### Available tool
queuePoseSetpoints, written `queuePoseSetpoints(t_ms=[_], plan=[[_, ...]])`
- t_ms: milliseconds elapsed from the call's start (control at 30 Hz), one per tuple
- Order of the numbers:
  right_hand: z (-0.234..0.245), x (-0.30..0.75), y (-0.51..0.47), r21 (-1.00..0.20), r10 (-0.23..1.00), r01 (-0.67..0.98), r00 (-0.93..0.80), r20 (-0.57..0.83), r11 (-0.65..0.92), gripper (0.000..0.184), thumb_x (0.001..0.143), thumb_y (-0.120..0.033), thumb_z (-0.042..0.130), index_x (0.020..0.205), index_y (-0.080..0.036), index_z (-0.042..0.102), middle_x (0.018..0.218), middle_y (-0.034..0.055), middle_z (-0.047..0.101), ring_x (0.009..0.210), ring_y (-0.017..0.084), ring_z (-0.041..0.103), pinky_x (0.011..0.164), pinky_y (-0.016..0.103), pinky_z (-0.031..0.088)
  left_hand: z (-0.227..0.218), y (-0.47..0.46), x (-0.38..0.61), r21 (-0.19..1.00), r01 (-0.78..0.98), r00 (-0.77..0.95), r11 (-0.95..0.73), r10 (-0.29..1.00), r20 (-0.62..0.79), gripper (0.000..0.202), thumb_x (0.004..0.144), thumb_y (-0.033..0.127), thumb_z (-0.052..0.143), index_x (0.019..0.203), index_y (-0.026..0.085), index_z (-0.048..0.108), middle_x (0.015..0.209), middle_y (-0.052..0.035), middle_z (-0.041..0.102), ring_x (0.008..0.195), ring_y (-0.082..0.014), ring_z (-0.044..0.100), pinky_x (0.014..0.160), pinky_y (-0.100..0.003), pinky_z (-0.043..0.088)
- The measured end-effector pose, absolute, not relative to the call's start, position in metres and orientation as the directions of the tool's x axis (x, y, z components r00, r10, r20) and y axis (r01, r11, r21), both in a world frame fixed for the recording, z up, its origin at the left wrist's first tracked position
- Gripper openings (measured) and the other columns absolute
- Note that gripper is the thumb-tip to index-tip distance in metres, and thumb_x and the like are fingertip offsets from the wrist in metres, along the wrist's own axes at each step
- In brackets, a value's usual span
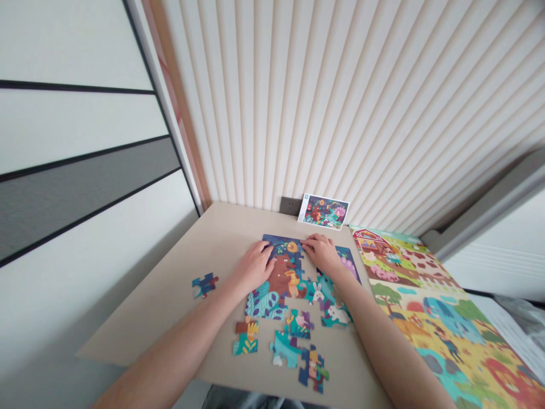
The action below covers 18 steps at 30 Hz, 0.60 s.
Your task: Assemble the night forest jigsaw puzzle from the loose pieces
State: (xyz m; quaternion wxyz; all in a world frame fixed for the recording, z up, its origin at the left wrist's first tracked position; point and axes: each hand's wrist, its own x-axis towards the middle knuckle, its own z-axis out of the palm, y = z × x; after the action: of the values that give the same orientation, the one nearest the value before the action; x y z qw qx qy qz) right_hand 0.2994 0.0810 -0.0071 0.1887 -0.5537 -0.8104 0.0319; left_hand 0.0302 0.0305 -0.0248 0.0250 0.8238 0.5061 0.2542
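Observation:
A partly joined jigsaw puzzle [279,271] lies on the table, showing a brown bear, a small orange animal and white rabbits on dark blue and teal. My left hand [254,267] rests on its upper left side, thumb apart from the fingers. At the puzzle's top edge, my right hand [322,254] has its fingertips bunched together beside a gap in the picture; whatever is under them is hidden. Nearer me lie loose pieces: a teal one [286,347], a flowered one [299,324], an orange-leaf one [246,336] and a dark blue cluster [314,369].
Farther left is another loose piece [205,285] on the beige table [170,272]. A picture card [324,212] leans against the ribbed wall, next to a dark socket [290,205]. Finished animal puzzles, a farm scene [402,258] and a savanna scene [451,341], cover the right side.

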Motion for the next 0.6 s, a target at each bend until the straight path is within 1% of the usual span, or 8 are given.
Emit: queuePoseSetpoints(t_ms=[167,333,600], plan=[[-0.01,0.298,0.083,-0.277,0.916,0.894,-0.27,0.296,0.353,0.024,0.101,-0.041,0.061,0.116,-0.029,0.076,0.119,0.0085,0.07,0.113,0.027,0.061,0.099,0.041,0.039,-0.02,0.028,0.03,0.298,0.822,0.364,-0.485,0.851,0.379,0.039,0.101,0.031,0.049,0.133,0.014,0.064,0.138,-0.0161,0.059,0.132,-0.0298,0.055,0.116,-0.045,0.045],[-0.018,0.3,0.089,-0.296,0.924,0.898,-0.237,0.3,0.327,0.026,0.1,-0.041,0.062,0.119,-0.029,0.075,0.118,0.0089,0.068,0.114,0.027,0.061,0.097,0.04,0.041,-0.017,0.026,0.029,0.305,0.822,0.361,-0.481,0.854,0.374,0.039,0.102,0.031,0.049,0.132,0.013,0.064,0.138,-0.0171,0.059,0.131,-0.0306,0.056,0.115,-0.046,0.046],[-0.024,0.303,0.096,-0.314,0.928,0.891,-0.242,0.285,0.329,0.024,0.099,-0.043,0.064,0.115,-0.031,0.078,0.117,0.0071,0.067,0.113,0.026,0.06,0.098,0.041,0.04,-0.016,0.026,0.031,0.317,0.826,0.345,-0.466,0.863,0.37,0.038,0.102,0.032,0.049,0.133,0.015,0.064,0.138,-0.0159,0.059,0.131,-0.0293,0.055,0.116,-0.043,0.045]])
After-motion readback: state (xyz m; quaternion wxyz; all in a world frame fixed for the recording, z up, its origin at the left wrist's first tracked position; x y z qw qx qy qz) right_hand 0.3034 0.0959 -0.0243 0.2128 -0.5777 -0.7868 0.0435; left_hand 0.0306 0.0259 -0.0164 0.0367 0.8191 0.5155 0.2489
